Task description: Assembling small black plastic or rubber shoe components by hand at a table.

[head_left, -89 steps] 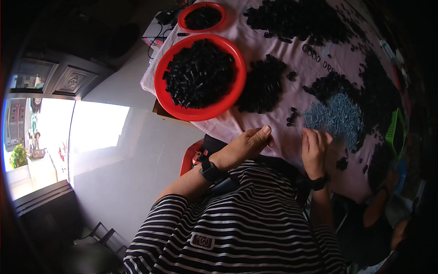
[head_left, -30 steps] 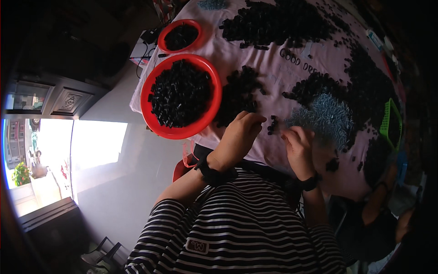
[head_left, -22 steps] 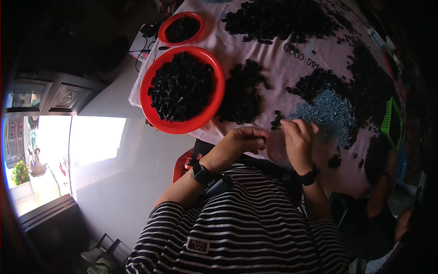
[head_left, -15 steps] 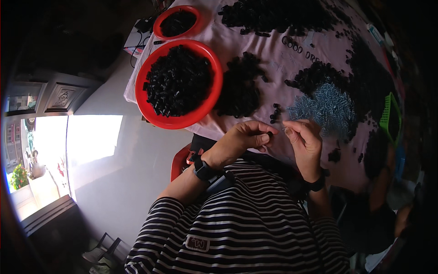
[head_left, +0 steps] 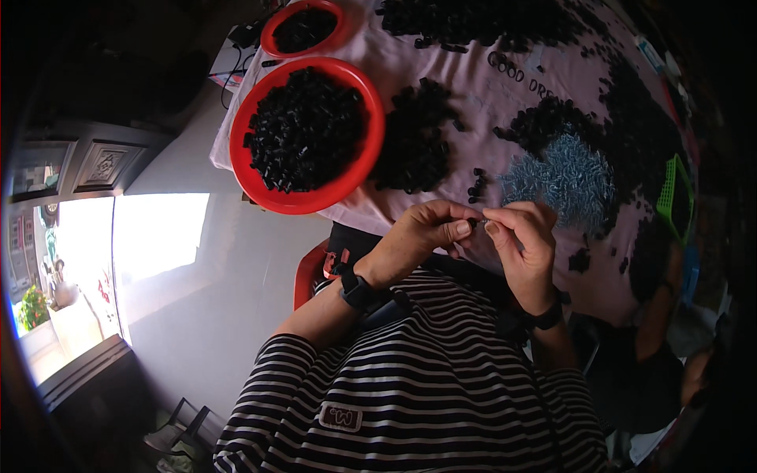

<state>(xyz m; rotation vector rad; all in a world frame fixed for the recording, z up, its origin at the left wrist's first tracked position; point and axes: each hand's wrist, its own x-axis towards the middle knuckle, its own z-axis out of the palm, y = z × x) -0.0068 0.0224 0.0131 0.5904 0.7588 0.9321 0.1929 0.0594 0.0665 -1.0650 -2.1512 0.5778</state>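
Observation:
Between the thumb and fingers of my left hand [head_left: 426,232] is a small black plastic piece [head_left: 472,223]. My right hand [head_left: 522,240] pinches a thin silvery screw [head_left: 483,220], its end meeting the black piece. Just beyond my fingers a few loose black pieces [head_left: 475,189] stand in a short row on the pink cloth [head_left: 473,126]. A heap of silvery-blue screws [head_left: 564,177] lies past my right hand. To the left of it is a pile of black pieces [head_left: 414,146].
A large red basin [head_left: 243,158] full of black pieces stands at the table's left edge, a smaller red bowl [head_left: 272,31] behind it. More black heaps [head_left: 473,20] cover the far side and right. A green basket [head_left: 672,193] and another person's arm [head_left: 656,319] are at the right.
My right hand has come closer to my left, bringing the screw against the black piece. The view has shifted slightly.

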